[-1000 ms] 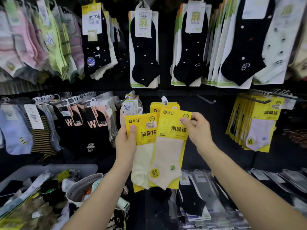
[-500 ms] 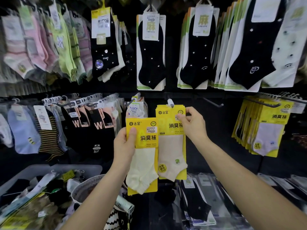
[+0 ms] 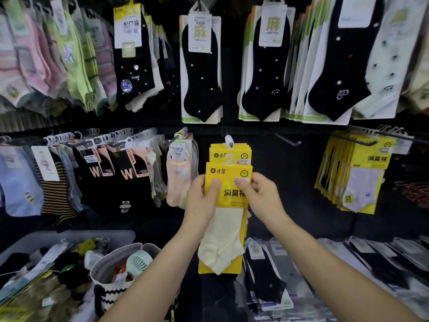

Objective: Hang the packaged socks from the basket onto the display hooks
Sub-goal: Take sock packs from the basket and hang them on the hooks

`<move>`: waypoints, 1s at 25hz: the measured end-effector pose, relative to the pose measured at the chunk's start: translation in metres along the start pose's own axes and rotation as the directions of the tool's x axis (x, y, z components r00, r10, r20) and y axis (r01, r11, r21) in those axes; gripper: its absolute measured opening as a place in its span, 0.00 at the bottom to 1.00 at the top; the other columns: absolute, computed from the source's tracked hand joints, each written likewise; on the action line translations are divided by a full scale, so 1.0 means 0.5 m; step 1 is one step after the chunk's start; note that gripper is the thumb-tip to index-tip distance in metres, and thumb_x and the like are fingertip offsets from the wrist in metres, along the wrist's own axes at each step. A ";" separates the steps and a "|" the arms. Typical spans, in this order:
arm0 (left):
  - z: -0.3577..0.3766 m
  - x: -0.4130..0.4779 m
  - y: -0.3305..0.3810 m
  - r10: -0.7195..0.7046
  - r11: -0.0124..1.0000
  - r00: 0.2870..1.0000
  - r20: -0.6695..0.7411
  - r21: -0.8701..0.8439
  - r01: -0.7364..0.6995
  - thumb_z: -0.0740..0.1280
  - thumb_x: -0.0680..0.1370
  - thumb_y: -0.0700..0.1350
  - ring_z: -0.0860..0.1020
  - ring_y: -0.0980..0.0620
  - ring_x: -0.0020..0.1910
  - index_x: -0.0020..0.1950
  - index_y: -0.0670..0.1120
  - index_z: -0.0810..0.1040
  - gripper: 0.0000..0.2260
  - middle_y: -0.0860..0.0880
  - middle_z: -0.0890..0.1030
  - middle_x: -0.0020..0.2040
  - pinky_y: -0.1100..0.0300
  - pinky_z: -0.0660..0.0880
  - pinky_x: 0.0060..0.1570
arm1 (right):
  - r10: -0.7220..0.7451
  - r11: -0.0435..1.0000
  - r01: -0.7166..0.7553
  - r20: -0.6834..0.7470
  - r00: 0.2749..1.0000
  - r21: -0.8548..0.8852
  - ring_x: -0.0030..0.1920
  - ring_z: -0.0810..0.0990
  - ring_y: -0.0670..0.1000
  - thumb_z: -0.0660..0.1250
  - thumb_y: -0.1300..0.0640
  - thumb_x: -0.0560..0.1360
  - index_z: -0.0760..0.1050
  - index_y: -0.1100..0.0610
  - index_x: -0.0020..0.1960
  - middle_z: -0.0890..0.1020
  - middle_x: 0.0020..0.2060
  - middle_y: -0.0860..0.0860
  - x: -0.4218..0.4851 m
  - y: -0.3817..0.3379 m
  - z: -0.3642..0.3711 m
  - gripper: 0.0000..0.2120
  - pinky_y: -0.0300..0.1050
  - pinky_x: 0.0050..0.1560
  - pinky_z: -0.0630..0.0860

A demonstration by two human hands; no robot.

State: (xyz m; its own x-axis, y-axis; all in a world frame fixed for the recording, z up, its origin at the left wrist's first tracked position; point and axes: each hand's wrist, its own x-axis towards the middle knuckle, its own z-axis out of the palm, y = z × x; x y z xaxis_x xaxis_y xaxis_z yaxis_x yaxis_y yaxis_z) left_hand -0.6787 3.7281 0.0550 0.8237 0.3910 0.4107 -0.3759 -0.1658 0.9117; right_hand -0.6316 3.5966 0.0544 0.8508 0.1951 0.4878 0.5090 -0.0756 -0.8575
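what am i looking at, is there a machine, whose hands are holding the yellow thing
No machine: a person wears a camera on the head, so the view looks forward and down at their own arms. Ahead is a shop wall of socks on hooks. The left hand and right hand both pinch the card of a yellow pack holding a cream sock, just below a hook that already carries matching yellow packs. At lower left, a grey basket holds more packaged socks.

Yellow sock pack (image 3: 228, 182) (cream sock (image 3: 220, 242)), grey basket (image 3: 69, 237).
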 end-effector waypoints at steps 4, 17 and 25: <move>0.003 -0.007 -0.009 -0.043 0.999 0.999 0.032 0.033 0.042 0.63 0.79 0.42 0.77 0.63 0.44 0.61 0.46 0.71 0.11 0.51 0.78 0.49 0.74 0.74 0.39 | 0.040 0.999 -0.042 -0.143 0.989 -0.008 0.41 0.83 0.45 0.64 0.56 0.77 0.77 0.49 0.42 0.84 0.38 0.46 0.028 -0.001 -0.027 0.06 0.50 0.46 0.81; -0.039 -0.043 -0.068 -0.170 0.968 0.985 0.018 0.188 0.163 0.62 0.79 0.41 0.73 0.63 0.44 0.68 0.44 0.69 0.17 0.51 0.74 0.56 0.78 0.70 0.34 | 0.084 0.953 -0.126 -0.156 0.984 -0.277 0.40 0.79 0.48 0.65 0.48 0.76 0.77 0.59 0.48 0.82 0.42 0.52 0.098 -0.001 0.003 0.14 0.45 0.37 0.75; -0.078 -0.213 -0.221 -0.411 0.873 0.911 0.017 0.296 0.388 0.62 0.80 0.44 0.73 0.56 0.52 0.66 0.46 0.70 0.15 0.53 0.73 0.57 0.58 0.73 0.53 | 0.201 0.940 -0.223 -0.107 0.974 -0.259 0.37 0.74 0.40 0.68 0.53 0.74 0.70 0.52 0.55 0.74 0.39 0.43 -0.141 0.160 -0.024 0.11 0.31 0.38 0.71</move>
State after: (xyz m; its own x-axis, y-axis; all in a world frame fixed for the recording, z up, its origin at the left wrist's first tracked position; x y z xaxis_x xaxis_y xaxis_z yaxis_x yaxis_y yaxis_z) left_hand -0.7417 3.7402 -0.0899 0.9124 0.4094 -0.0005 0.1176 -0.2609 0.9582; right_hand -0.6494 3.5653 -0.0465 0.9448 0.0697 0.3200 0.3225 -0.3679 -0.8721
